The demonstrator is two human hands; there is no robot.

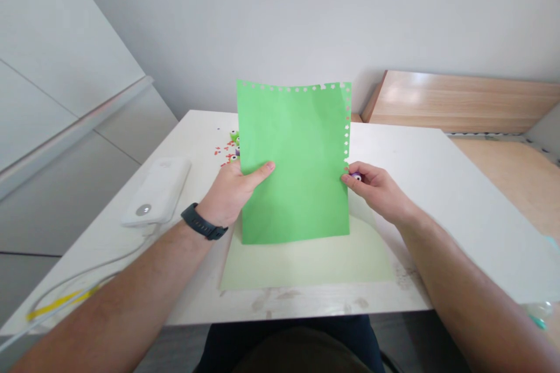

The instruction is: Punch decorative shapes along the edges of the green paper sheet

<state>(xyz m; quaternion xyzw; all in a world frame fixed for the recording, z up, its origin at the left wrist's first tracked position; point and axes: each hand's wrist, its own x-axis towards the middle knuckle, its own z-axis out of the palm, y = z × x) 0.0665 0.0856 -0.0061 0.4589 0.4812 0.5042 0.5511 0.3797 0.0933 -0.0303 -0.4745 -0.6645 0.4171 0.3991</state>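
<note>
A sheet of green paper (297,128) is held up in front of me, with small punched shapes along its top edge and down the upper part of its right edge. My left hand (230,192) grips its left side, thumb on the front and fingers hidden behind. At the right edge, my right hand (380,187) is closed around a small purple craft punch (356,176) with an eye on it, at the lower end of the punched row. Whether the punch is pressed down, I cannot tell. Below, a pale green sheet (306,268) lies on the white table (406,169).
Partly behind the paper are other eyed punches (235,139), one of them green, and red paper scraps (217,150). A white box-shaped device (157,189) with a cable (96,261) lies at left, near a yellow strip (61,304). A wooden panel (464,99) stands behind at right.
</note>
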